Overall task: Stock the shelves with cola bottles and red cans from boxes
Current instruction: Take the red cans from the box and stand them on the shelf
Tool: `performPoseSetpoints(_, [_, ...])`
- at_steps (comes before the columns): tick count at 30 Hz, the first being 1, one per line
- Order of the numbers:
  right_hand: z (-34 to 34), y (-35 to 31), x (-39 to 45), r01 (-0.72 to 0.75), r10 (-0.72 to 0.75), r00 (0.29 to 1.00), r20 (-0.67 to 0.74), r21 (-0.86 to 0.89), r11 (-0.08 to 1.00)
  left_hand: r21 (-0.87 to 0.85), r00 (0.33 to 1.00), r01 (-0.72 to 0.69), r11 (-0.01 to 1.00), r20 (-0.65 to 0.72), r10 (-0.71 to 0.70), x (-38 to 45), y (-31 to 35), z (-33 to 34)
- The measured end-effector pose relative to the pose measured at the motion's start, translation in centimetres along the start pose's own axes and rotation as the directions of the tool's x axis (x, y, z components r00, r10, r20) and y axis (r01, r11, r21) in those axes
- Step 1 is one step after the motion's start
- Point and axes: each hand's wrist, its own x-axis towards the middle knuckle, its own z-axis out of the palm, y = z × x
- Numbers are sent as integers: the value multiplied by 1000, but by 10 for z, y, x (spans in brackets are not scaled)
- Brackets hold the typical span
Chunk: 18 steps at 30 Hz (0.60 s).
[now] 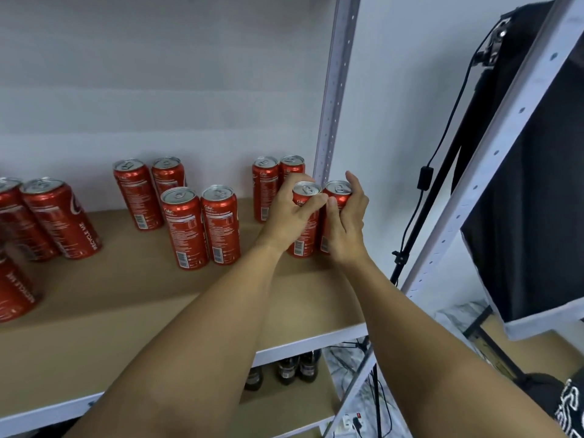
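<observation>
Cans: two red ones in hand at the right end of the brown shelf board (pixel 132 298), head view only. My left hand (pixel 289 218) is curled round one red can (pixel 304 235), my right hand (pixel 346 226) round its neighbour (pixel 338 192). Both stand upright and side by side; I think their bases are on the board, but my wrists cover that edge, so not certain.

Risks from here:
- The pair sits just in front of two back-row cans (pixel 278 184). Pushing further back could knock those against the wall.
- Right-hand can is close to the grey upright post (pixel 331 99). Opening my fingers outward may catch the post and tip the can.
- My fingertips meet between the two tops. Pulling one hand out first could drag the other can over.
- Tall narrow cans tip easily, and one going over could take the pair of cans (pixel 202 229) to the left with it.
- Front lip of the shelf is well behind my forearms. A can rolling off would land among the dark cola bottles (pixel 297 366) on the shelf below.

More red cans stand further left (pixel 60 219).
</observation>
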Motion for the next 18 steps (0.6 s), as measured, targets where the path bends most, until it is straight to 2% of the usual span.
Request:
performPoseSetpoints(4, [0,4,-4,12,-13,999,34,32,999,-14,1000,23,1000,4,-23,7,-5,1])
performPoseSetpoints(7, [-4,16,-17,54,-53,997,63,-12,998,-45,995,99,994,-2,-99,0,-8,0])
performPoseSetpoints(10, [-8,27,-28,-2,4,997,73,-39,999,-42,986,159,986,48,-157,-18,-23,-2])
performPoseSetpoints(15, [-10,28,-26,-4,12,997,81,-99,995,142,983,175,974,33,-181,-38,-56,-6])
performPoseSetpoints(18, [-9,32,-21,-10,17,996,90,-81,997,163,984,176,971,6,-180,-33,-57,-3])
